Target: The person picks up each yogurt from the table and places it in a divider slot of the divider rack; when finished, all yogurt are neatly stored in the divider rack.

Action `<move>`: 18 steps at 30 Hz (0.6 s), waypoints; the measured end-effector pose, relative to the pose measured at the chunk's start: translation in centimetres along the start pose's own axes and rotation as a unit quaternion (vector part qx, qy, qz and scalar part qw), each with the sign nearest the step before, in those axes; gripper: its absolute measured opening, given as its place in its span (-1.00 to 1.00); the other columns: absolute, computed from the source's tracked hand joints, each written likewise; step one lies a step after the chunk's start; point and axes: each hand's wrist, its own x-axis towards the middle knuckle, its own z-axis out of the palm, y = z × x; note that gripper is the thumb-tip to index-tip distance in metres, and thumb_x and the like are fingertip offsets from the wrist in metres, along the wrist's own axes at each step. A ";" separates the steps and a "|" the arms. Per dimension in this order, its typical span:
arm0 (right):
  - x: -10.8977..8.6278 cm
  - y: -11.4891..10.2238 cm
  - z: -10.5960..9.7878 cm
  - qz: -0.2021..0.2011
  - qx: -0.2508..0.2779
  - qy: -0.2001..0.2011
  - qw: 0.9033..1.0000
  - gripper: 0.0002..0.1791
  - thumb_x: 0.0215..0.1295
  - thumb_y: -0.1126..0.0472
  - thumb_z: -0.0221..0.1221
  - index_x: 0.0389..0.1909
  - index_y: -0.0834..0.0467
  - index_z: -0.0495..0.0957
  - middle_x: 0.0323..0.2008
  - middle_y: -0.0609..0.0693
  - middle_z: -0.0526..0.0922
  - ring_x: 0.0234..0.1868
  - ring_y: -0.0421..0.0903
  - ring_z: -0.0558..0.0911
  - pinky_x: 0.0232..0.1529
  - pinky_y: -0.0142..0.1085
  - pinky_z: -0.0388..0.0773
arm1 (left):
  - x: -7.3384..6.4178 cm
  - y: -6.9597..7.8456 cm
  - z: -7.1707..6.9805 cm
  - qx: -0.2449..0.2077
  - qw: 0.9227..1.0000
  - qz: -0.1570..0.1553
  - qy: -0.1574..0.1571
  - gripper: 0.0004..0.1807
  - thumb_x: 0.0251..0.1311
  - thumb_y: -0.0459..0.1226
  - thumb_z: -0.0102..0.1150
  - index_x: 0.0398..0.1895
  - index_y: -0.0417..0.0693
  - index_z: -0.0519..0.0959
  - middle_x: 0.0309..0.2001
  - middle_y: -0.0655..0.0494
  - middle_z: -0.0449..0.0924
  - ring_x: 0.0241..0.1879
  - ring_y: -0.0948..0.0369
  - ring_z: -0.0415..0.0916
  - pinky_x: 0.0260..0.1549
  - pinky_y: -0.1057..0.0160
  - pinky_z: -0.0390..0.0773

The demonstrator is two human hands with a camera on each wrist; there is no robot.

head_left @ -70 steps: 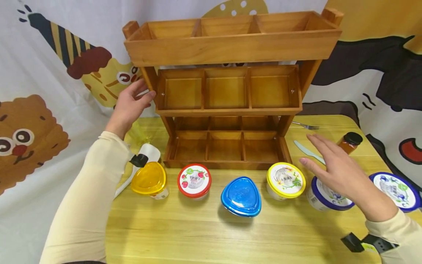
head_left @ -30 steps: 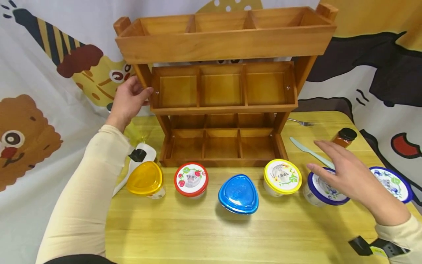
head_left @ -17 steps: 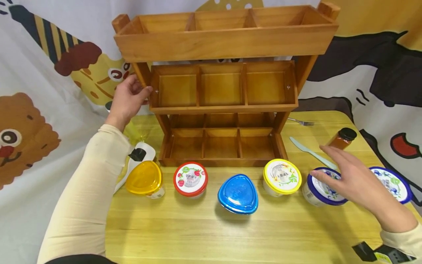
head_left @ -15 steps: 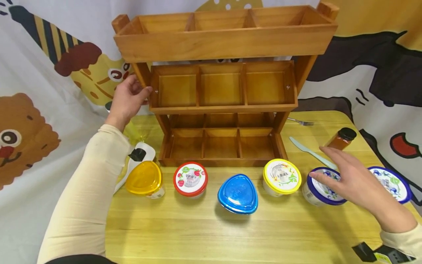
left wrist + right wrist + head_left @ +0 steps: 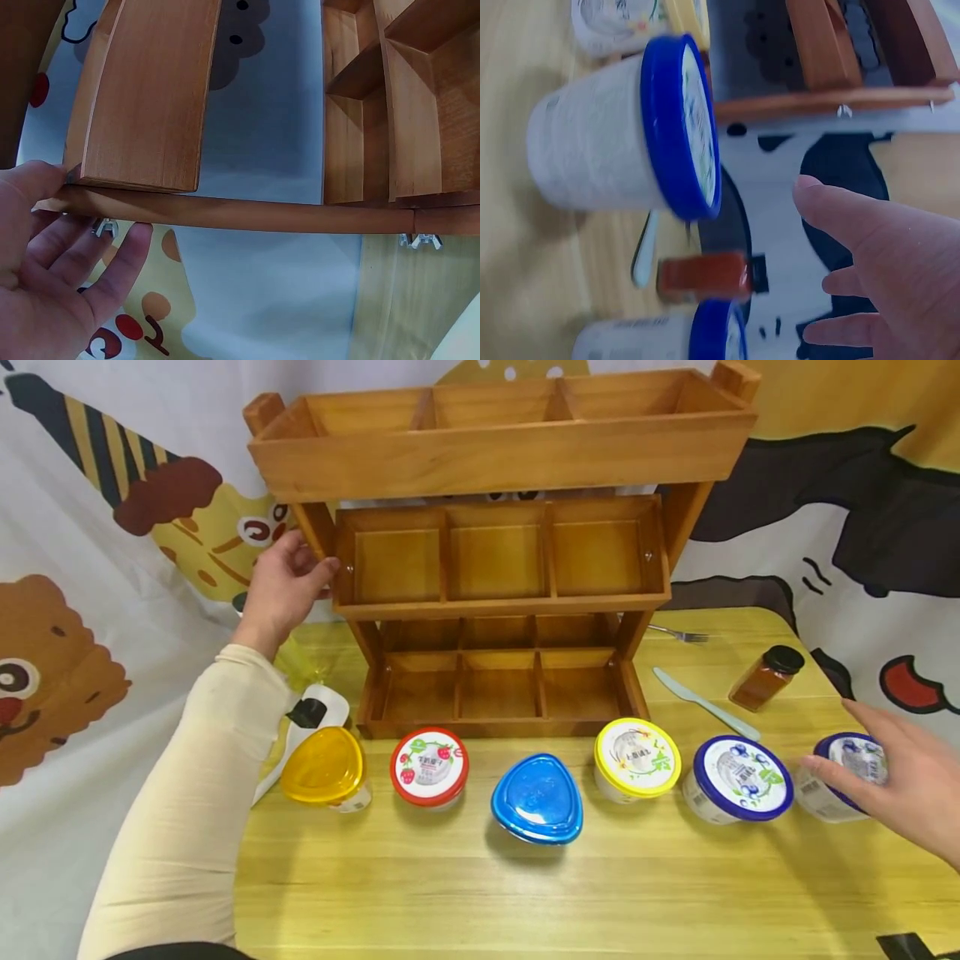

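My left hand [image 5: 281, 585] holds the left post of a three-tier wooden rack [image 5: 510, 460]. In the left wrist view, the thumb lies on the front of the post [image 5: 247, 213] and the fingers reach behind it, near a wing nut [image 5: 105, 226]. At the far right of the head view, my right hand [image 5: 911, 768] hovers with fingers extended, partly covering a blue-lidded tub [image 5: 825, 795]. Nothing is in that hand. Another blue-lidded tub [image 5: 742, 778] stands just to its left, large in the right wrist view.
In a row before the rack stand an amber-lidded cup [image 5: 324, 767], a red-lidded tub [image 5: 429, 767], a blue triangular-lidded cup [image 5: 537, 799] and a yellow-lidded tub [image 5: 637, 758]. Right of the rack lie a knife [image 5: 705, 702], a fork [image 5: 678, 633] and a black-capped jar [image 5: 765, 678]. A white utensil [image 5: 330, 702] lies left.
My right hand has moved right, from over the first blue-lidded tub to the far-right one. My left hand has closed in on the rack's post and stays there. The head view shifts slightly.
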 end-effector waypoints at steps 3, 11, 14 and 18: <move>-0.1 1.0 0.3 0.023 -0.015 0.001 1.000 0.27 0.20 -0.41 0.18 0.52 0.35 -0.26 0.43 0.52 -0.12 0.38 0.52 -0.03 0.25 0.48 0.07 | -0.1 0.0 -0.1 -0.001 1.000 -0.005 0.000 -0.59 0.36 -0.12 0.14 0.23 0.06 0.38 -0.05 0.19 0.55 -0.10 0.32 0.57 -0.30 0.49 0.67; -0.2 3.9 2.6 0.070 0.009 0.011 0.997 0.38 0.12 -0.45 0.21 0.49 0.42 -0.32 0.41 0.58 -0.17 0.38 0.55 -0.05 0.27 0.48 0.06 | -0.1 0.1 0.0 -0.007 1.000 -0.007 -0.003 -0.58 0.37 -0.14 0.14 0.23 0.02 0.36 -0.05 0.17 0.53 -0.12 0.31 0.57 -0.29 0.48 0.68; 0.7 7.1 5.4 0.091 0.040 0.039 0.994 0.40 0.08 -0.37 0.30 0.50 0.40 -0.34 0.43 0.58 -0.18 0.39 0.56 -0.02 0.30 0.48 0.05 | -0.1 0.1 0.0 -0.006 1.000 -0.005 -0.003 -0.58 0.37 -0.14 0.14 0.24 0.02 0.36 -0.07 0.19 0.53 -0.14 0.33 0.57 -0.29 0.47 0.68; 2.1 12.2 9.9 0.099 0.072 0.072 0.990 0.41 0.02 -0.28 0.39 0.53 0.32 -0.36 0.46 0.54 -0.17 0.39 0.55 0.01 0.34 0.46 0.02 | -0.1 0.2 -0.1 -0.004 1.000 0.000 0.001 -0.64 0.36 -0.14 0.14 0.15 0.03 0.38 -0.19 0.24 0.49 -0.18 0.36 0.56 -0.28 0.46 0.69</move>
